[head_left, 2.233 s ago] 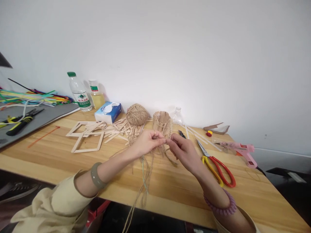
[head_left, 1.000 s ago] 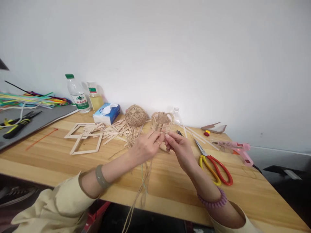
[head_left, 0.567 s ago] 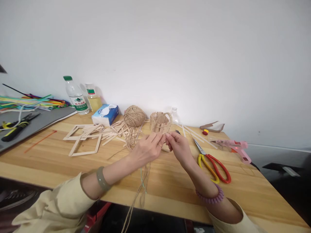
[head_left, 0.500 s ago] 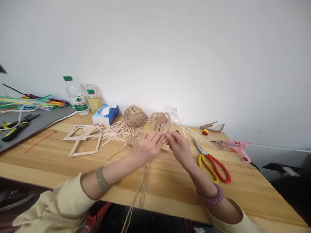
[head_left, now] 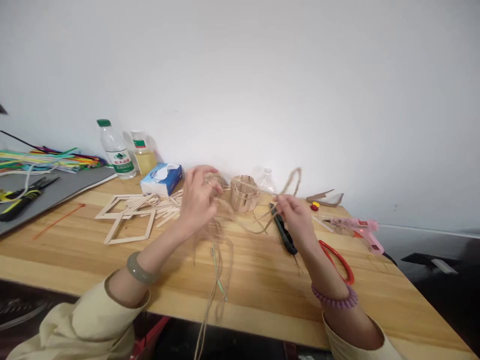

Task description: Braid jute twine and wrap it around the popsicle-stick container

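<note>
My right hand (head_left: 296, 220) pinches a length of jute twine (head_left: 255, 231), and a braided loop (head_left: 295, 180) of it stands up above the fingertips. To the left, my left hand (head_left: 198, 200) is raised and slightly blurred, its fingers curled round the other end of the twine. Slack strands sag between the two hands. Behind them stands a small round cup of wooden craft sticks (head_left: 243, 194). The twine ball (head_left: 214, 178) is mostly hidden by my left hand. Loose twine ends (head_left: 219, 280) trail over the table's front edge.
A black utility knife (head_left: 284, 232) and red-handled scissors (head_left: 339, 262), partly covered by my right arm, lie on the right. Farther right is a pink glue gun (head_left: 363, 230). Stick frames (head_left: 129, 240), tissues (head_left: 162, 180) and a water bottle (head_left: 118, 152) occupy the left.
My hands have moved apart, the left one up and leftward, the right one to the right. The braided loop has lifted away from the stick cup, and the utility knife shows more.
</note>
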{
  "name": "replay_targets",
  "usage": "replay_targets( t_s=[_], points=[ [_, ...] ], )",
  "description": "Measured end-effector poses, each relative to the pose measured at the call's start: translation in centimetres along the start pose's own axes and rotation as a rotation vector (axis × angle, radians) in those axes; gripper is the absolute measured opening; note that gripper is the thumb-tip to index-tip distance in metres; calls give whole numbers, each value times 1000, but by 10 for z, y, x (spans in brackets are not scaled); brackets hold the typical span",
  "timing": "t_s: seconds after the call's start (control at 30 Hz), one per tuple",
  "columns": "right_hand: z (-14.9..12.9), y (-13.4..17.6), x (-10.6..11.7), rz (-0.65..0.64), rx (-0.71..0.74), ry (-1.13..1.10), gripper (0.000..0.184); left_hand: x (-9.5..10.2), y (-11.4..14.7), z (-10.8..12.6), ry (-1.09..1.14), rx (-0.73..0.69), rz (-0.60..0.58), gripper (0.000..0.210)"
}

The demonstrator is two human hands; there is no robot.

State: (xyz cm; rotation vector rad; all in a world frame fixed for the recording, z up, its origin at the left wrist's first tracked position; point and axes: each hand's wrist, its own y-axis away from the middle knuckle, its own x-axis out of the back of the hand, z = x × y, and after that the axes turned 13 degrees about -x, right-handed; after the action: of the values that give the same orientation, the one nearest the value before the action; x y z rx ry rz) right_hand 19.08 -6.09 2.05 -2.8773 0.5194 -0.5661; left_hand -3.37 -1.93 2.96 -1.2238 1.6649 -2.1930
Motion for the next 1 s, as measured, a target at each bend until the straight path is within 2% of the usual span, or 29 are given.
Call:
replay_targets(
  t_s=[0.07,0.1,0.2,0.3,0.37,0.47,0.57,0.63,0.7,0.83,0.93,1.0],
  points=[
    [-4,8,-8,-152,65,246,28,5,-2,12,326,3,-57,26],
    [-6,12,-12,-205,96,329,29,8,-2,16,505,25,-151,28],
    [-9,19,-18,-281,162,462,28,14,-4,19,952,145,-571,47],
    [-9,20,-18,-302,177,470,27,15,-3,14,1110,220,-872,69],
    [-10,20,-17,-348,178,438,28,13,-1,12,1144,179,-946,80],
    [-12,21,-16,-419,162,373,30,8,1,15,1157,182,-907,79],
    [-13,22,-17,-473,151,311,30,1,1,22,1119,320,-793,55],
    [-13,22,-18,-502,157,289,30,-4,2,26,1071,300,-726,35],
    [-12,22,-18,-538,166,286,29,-8,3,29,986,218,-681,26],
    [-11,22,-16,-555,177,354,23,-10,6,29,759,130,-623,27],
    [-12,22,-15,-487,198,449,21,-9,8,28,647,106,-588,28],
    [-13,23,-15,-442,227,516,20,-10,8,28,650,140,-588,29]
  ],
)
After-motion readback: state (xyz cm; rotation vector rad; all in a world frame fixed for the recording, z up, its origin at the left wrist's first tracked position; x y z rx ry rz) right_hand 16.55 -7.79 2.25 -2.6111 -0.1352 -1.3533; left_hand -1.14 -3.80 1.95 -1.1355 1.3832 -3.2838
